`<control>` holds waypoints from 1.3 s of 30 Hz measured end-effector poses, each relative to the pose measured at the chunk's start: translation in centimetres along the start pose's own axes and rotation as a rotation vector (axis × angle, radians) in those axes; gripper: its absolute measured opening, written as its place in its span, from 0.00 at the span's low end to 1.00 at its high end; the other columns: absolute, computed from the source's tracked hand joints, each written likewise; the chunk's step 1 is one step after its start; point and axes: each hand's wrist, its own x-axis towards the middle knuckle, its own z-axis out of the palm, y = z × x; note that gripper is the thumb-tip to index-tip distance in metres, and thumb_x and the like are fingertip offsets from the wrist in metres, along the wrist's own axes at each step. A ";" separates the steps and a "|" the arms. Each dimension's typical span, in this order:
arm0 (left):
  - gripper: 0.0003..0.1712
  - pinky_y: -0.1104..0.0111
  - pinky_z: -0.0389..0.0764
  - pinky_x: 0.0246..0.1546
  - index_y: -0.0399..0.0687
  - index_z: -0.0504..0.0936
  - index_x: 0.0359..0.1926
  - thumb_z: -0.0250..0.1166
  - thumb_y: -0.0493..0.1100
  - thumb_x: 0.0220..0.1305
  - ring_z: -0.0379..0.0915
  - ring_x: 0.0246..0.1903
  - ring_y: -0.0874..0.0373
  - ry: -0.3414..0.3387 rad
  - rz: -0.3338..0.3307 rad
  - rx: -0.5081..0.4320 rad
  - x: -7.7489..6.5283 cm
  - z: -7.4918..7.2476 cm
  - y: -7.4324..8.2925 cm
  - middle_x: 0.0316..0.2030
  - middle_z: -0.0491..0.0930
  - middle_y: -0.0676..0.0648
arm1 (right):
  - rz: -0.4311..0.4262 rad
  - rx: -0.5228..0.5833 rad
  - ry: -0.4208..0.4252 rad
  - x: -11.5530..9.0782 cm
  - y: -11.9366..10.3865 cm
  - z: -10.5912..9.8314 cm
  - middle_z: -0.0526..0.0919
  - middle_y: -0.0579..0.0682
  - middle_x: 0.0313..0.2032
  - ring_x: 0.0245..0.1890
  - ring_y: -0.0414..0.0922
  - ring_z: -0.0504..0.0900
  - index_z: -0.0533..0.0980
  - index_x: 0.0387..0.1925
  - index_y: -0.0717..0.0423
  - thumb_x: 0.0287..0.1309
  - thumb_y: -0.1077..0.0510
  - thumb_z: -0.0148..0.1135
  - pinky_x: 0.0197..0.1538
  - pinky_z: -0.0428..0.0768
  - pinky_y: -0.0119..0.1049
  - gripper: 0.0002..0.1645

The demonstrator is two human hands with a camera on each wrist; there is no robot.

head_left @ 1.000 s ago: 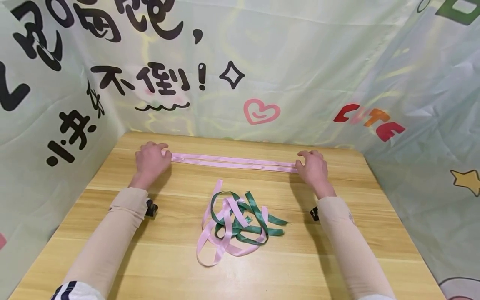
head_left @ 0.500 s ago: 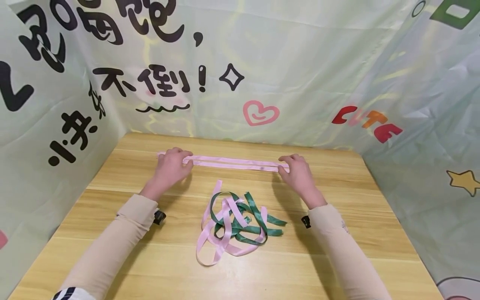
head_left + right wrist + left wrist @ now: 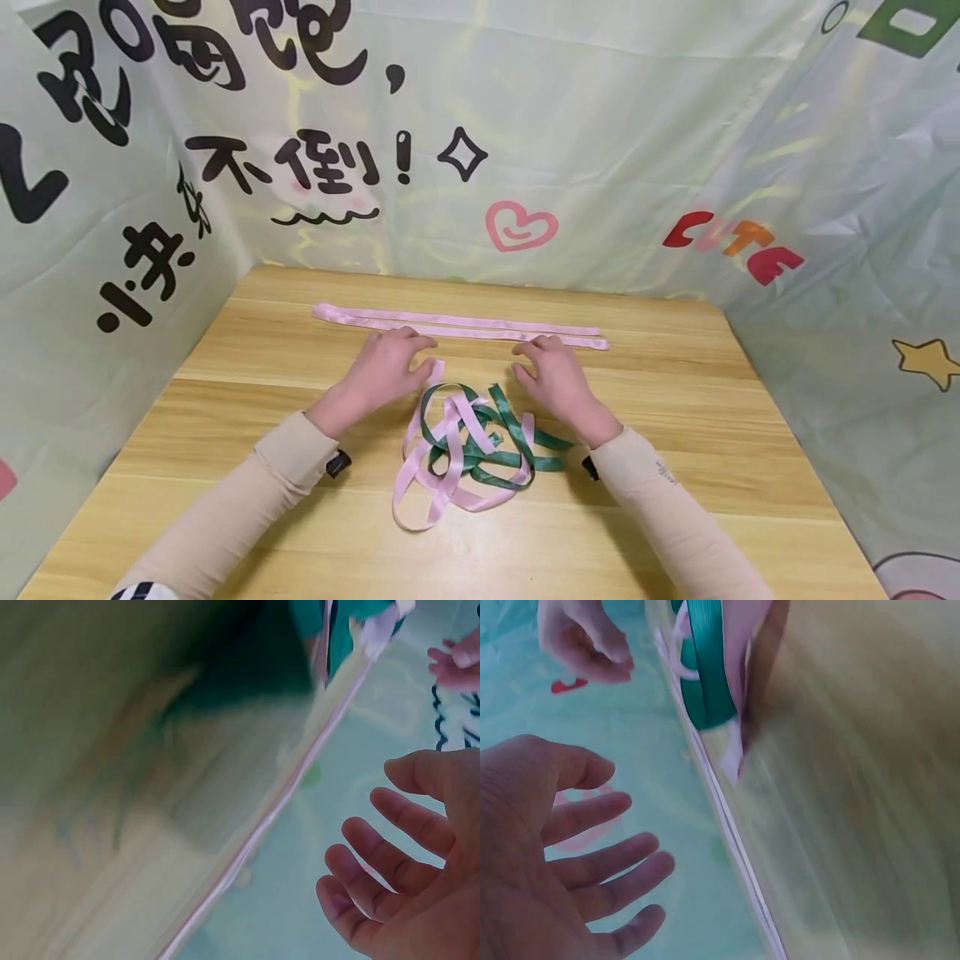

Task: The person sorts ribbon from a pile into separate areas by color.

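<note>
A pink ribbon lies doubled in two nearly straight strands across the back of the table, its fold at the left. In front of it is a loose tangle of pink ribbon and green ribbon. My left hand hovers at the tangle's back left, fingers relaxed and spread, holding nothing. Opposite it, my right hand hovers at the back right with loose fingers and nothing in them. In the left wrist view the green ribbon stands out near the left hand.
The wooden table runs up to a printed cloth backdrop at the back and both sides. A small black device shows at the left wrist and another black device at the right.
Both hands have let go of the straight pink ribbon, after sliding inward along it, and have moved toward the person and closer together, over the tangle. The tangle stays put.
</note>
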 end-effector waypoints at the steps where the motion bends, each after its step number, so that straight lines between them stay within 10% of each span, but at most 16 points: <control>1: 0.18 0.42 0.81 0.49 0.43 0.87 0.56 0.69 0.46 0.69 0.86 0.43 0.44 -0.014 0.024 -0.007 -0.1 0.2 0.3 0.48 0.89 0.41 | -0.009 0.004 -0.011 -0.1 -0.3 0.2 0.88 0.59 0.46 0.47 0.58 0.84 0.85 0.50 0.60 0.66 0.57 0.70 0.54 0.82 0.55 0.14; 15: 0.25 0.57 0.84 0.45 0.43 0.82 0.64 0.67 0.45 0.69 0.81 0.41 0.54 -0.279 0.063 -0.153 -1.6 2.0 2.0 0.51 0.86 0.41 | -0.139 0.055 -0.135 -0.8 -4.2 1.2 0.89 0.56 0.46 0.48 0.55 0.83 0.86 0.50 0.58 0.69 0.53 0.69 0.52 0.82 0.53 0.16; 39: 0.03 0.69 0.72 0.28 0.53 0.90 0.37 0.70 0.44 0.68 0.70 0.27 0.64 -0.218 0.108 -0.081 -1.6 3.9 2.4 0.29 0.82 0.55 | -0.266 0.019 -0.274 -1.5 -6.2 2.4 0.89 0.47 0.43 0.47 0.47 0.80 0.87 0.45 0.51 0.59 0.37 0.75 0.51 0.81 0.51 0.24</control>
